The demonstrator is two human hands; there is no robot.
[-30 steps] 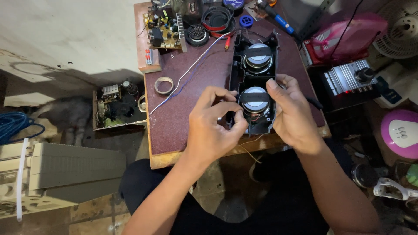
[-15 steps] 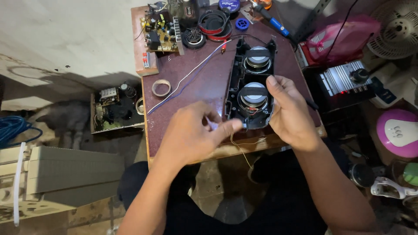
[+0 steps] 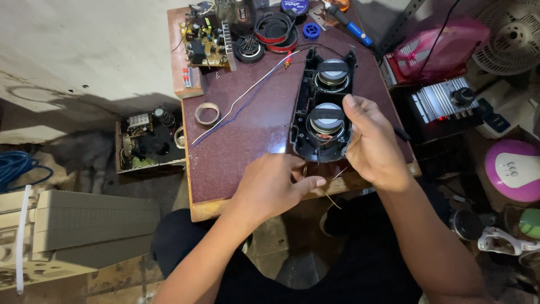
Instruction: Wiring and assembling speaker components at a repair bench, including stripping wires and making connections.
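A black speaker housing (image 3: 306,107) with two round drivers lies on the maroon worktable (image 3: 247,141). My right hand (image 3: 374,143) grips the housing's right side next to the near driver (image 3: 327,120). My left hand (image 3: 278,186) is at the table's front edge, just below the housing, with fingers pinched on a thin wire (image 3: 328,196) that trails over the edge. The far driver (image 3: 333,74) is uncovered.
A green circuit board (image 3: 203,42), red-black rings (image 3: 277,28), a tape roll (image 3: 207,113), a white and blue wire pair (image 3: 242,101) and a blue-handled tool (image 3: 351,25) lie on the table. A grey amplifier (image 3: 444,107), fan (image 3: 509,34) and open chassis (image 3: 147,141) surround it.
My left hand has drawn back from the near driver toward the table's front edge, pinching the thin wire. My right hand stays on the housing.
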